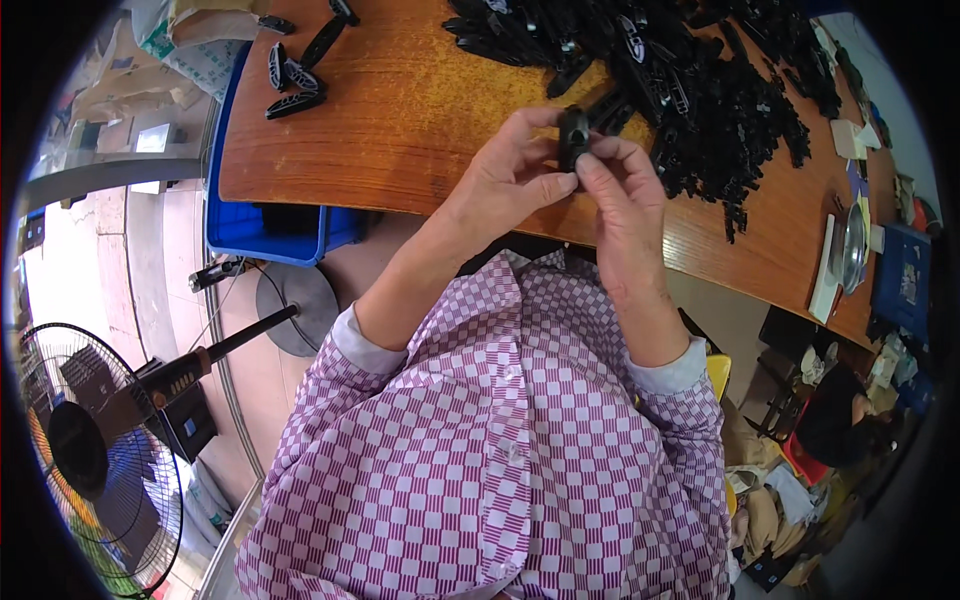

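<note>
Both my hands hold one small black plastic part (573, 138) upright above the near edge of the wooden table. My left hand (510, 172) grips its left side between thumb and fingers. On the other side, my right hand (622, 190) pinches it low down with the thumb and fingertips. What the part is for cannot be made out. Just beyond my hands, a large heap of similar black plastic parts (690, 100) covers the right and far side of the table. Several more black parts (297, 76) lie loose at the far left.
A blue plastic bin (322, 235) stands below the table's left edge. To the left is a standing fan (80, 450) with a round base. A metal dish (853, 250) sits at the table's right end. Another person (845, 425) is at the lower right, near piled bags.
</note>
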The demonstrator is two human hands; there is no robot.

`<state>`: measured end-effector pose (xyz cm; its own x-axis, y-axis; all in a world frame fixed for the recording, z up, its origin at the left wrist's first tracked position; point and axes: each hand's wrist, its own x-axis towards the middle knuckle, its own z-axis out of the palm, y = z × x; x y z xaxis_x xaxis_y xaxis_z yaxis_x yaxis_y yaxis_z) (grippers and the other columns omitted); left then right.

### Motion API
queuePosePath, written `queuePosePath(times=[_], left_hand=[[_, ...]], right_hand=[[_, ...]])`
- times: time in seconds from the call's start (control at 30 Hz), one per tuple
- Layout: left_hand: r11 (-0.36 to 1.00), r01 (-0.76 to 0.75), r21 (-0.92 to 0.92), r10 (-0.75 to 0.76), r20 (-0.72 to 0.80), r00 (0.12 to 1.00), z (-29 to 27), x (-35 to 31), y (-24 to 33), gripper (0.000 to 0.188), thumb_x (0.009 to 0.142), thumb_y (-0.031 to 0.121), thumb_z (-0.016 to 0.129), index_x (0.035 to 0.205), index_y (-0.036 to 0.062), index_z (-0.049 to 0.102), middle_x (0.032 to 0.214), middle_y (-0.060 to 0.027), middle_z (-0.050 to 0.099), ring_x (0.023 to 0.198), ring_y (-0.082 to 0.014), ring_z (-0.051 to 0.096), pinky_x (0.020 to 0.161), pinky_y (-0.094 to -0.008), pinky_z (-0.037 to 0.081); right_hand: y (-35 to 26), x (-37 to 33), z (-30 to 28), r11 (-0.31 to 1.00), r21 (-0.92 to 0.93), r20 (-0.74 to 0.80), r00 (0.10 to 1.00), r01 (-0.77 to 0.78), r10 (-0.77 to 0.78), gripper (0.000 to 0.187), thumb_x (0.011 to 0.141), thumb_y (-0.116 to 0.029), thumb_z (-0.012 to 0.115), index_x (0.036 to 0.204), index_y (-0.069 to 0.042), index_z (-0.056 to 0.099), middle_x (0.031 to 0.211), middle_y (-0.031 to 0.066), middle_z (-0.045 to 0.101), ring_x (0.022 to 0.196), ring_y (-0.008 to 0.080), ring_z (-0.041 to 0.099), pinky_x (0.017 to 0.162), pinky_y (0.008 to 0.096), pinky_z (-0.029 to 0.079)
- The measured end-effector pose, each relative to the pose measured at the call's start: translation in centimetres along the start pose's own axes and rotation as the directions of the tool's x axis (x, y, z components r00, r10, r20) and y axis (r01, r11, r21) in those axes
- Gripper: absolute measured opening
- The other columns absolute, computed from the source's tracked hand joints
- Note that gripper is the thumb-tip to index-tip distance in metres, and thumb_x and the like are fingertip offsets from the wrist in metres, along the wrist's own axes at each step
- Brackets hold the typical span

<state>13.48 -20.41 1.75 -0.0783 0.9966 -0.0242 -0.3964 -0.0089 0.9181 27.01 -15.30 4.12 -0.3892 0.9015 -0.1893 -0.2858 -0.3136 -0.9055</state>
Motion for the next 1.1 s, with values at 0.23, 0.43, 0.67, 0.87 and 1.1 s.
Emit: queuePosePath(times=[0.23,0.43,0.67,0.87,1.1], left_hand=[[0.997,0.059,0.039,-0.06,0.017,0.998,2.4,-0.8,-0.4,0.06,0.085,-0.011,0.054,0.136,0.0082,0.029,0.112,-0.0118,0.058,0.104,-0.0152,0.056,0.086,-0.0268,0.048],[0.988,0.06,0.142,-0.07,0.063,0.996,4.3,-0.2,-1.4,0.06,0.084,-0.012,0.054,0.135,0.0095,0.032,0.108,-0.0102,0.059,0.101,-0.0144,0.058,0.085,-0.0278,0.049],[0.698,-0.09,0.711,0.055,0.072,0.996,6.2,0.7,-0.8,0.04,0.086,0.0,0.059,0.122,0.007,0.045,0.094,-0.0105,0.06,0.089,-0.015,0.062,0.074,-0.0291,0.05],[0.706,0.159,0.69,-0.103,-0.122,0.987,4.7,4.7,0.5,0.011,0.089,0.01,0.058,0.096,0.0048,0.052,0.074,-0.0067,0.053,0.065,-0.0123,0.056,0.058,-0.0284,0.046],[0.004,-0.407,0.914,0.254,0.392,0.884,4.3,12.2,0.4,0.021,0.079,0.001,0.06,0.099,0.0071,0.06,0.095,-0.0085,0.057,0.078,-0.0285,0.06,0.064,-0.038,0.051]], right_hand=[[-0.5,-0.7,-2.1,0.985,-0.069,0.178,0.97,-0.155,0.165,0.035,0.087,-0.003,0.063,0.12,-0.002,0.053,0.108,0.0034,0.061,0.099,0.0092,0.057,0.088,0.0226,0.045],[-0.2,-1.4,-4.4,0.996,-0.087,0.167,0.985,-0.028,0.043,0.031,0.087,-0.003,0.062,0.117,-0.002,0.053,0.109,0.0038,0.061,0.099,0.0093,0.057,0.088,0.0232,0.045],[-1.9,-2.3,-9.5,0.987,-0.143,0.144,0.986,-0.068,0.089,0.028,0.086,-0.005,0.064,0.112,-0.001,0.055,0.107,0.0044,0.06,0.099,0.0109,0.057,0.087,0.0241,0.045],[-5.9,-1.9,-18.2,0.161,-0.986,-0.036,0.867,0.052,-0.497,0.02,0.08,-0.009,0.07,0.096,-0.002,0.059,0.09,0.0112,0.057,0.077,0.0253,0.058,0.069,0.0328,0.046],[-4.8,-0.1,-21.3,-0.112,-0.989,0.143,0.855,0.101,-0.499,0.018,0.077,-0.007,0.07,0.089,-0.002,0.058,0.088,0.0149,0.059,0.075,0.0324,0.058,0.064,0.036,0.046]])
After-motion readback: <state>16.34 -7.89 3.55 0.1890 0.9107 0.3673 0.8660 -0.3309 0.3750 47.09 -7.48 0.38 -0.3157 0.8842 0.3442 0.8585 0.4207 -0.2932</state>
